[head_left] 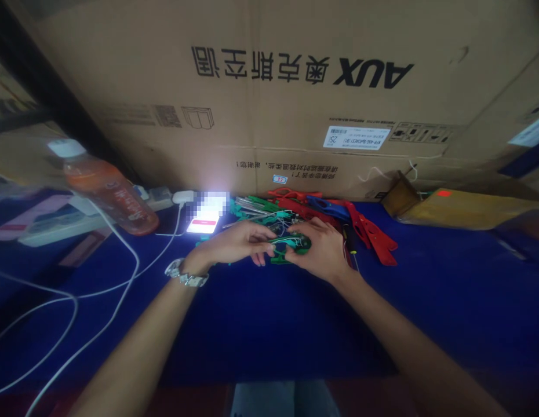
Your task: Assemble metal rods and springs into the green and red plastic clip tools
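1. Brown cardboard (269, 116) forms the backdrop, its large "AUX" print upside down and a white label (356, 137) stuck lower on it.
2. Dark blue covering (261, 330) spreads across the work surface; a dark post (52, 69) slants at the upper left.
3. On the left, a bottle (115, 191) of reddish drink with a white cap appears tilted, and a white cable (133, 278) loops forward over the blue.
4. A lit screen (206, 214) glares between the bottle and the hands.
5. Red, blue and green pieces lie heaped against the cardboard, directly beyond the hands; red ones (378, 240) extend to the right.
6. Farther right rests a yellow package (469, 208) with an orange-red patch.
7. Centrally, near the heap, a green piece (291, 241) with pale wires is between both hands. The left hand (241, 240), a bracelet (186, 275) at its wrist, pinches one end; the right hand (319, 246) curls around the other, partly covering it.
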Action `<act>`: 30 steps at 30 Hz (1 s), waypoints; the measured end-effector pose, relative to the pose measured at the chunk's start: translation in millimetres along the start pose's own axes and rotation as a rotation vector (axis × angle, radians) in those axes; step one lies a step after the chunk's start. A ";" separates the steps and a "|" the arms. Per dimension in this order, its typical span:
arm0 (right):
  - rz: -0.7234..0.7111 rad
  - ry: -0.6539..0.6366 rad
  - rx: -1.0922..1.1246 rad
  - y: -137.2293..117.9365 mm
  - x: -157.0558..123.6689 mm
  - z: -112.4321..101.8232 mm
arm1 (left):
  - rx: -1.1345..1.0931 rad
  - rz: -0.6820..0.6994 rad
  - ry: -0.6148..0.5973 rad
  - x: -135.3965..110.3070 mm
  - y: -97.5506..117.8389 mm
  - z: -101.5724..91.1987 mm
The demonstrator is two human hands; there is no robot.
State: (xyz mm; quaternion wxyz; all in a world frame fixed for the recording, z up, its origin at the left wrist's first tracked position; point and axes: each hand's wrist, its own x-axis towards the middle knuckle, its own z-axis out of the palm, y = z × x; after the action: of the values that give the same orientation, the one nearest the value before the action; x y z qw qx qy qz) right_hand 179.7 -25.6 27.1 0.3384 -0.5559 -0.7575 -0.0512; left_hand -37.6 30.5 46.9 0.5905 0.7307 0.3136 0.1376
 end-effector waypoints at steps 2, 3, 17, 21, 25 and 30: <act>0.027 -0.024 0.001 -0.7 0.4 -0.8 | 0.023 0.002 -0.024 0.5 -0.6 -0.2; 0.038 -0.044 0.003 -0.5 0.5 -1.0 | 0.037 0.005 -0.025 1.0 -1.0 0.0; 0.029 -0.098 0.005 5.8 1.2 0.3 | 0.125 0.000 0.144 9.7 -8.6 10.2; 0.011 -0.092 -0.009 6.6 1.4 0.1 | 0.137 0.016 0.186 9.9 -5.7 12.6; 0.001 -0.107 0.002 6.2 1.3 -0.1 | 0.163 -0.001 0.219 9.8 -0.6 15.3; -0.005 -0.144 -0.009 2.7 2.0 -1.2 | 0.189 0.020 0.233 12.0 -1.9 17.4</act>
State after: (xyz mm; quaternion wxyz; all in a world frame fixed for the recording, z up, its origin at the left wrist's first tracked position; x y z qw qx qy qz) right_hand 182.2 -23.5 28.3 0.2802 -0.5577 -0.7812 -0.0155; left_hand -19.0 24.6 38.5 0.4773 0.7651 0.3844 0.1974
